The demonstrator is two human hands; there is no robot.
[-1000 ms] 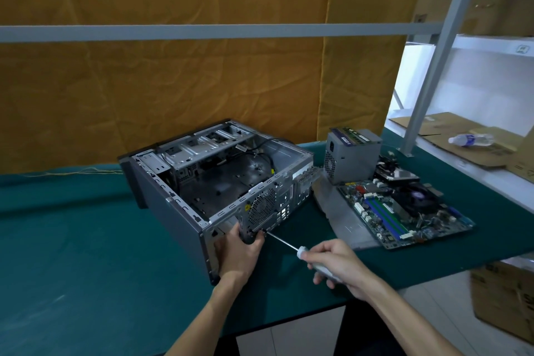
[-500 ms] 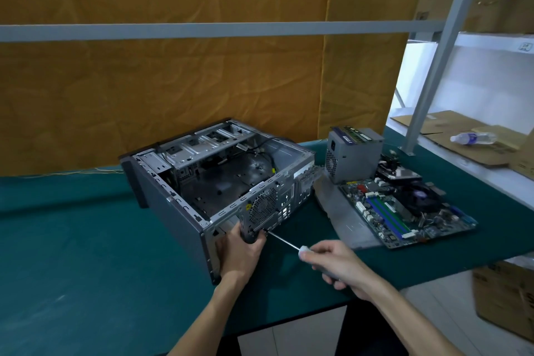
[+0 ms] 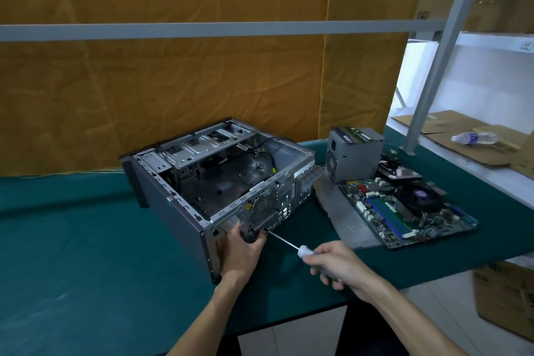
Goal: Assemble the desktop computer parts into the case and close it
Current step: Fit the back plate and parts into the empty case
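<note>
An open grey computer case lies on its side on the green table, its rear panel with the round fan grille facing me. My left hand grips a small black part at the panel's lower corner. My right hand holds a screwdriver by its handle, and its tip meets the panel next to my left thumb. To the right lie a motherboard on a grey side panel and an upright power supply.
A yellow curtain and a grey rail stand behind the table. A metal post rises at the right. Beyond it a white shelf carries flat cardboard and a plastic bottle. A cardboard box stands on the floor under the table's right end.
Both hands stay at the case's rear corner with the screwdriver tip on the same spot. The view has shifted slightly; nothing else has moved.
</note>
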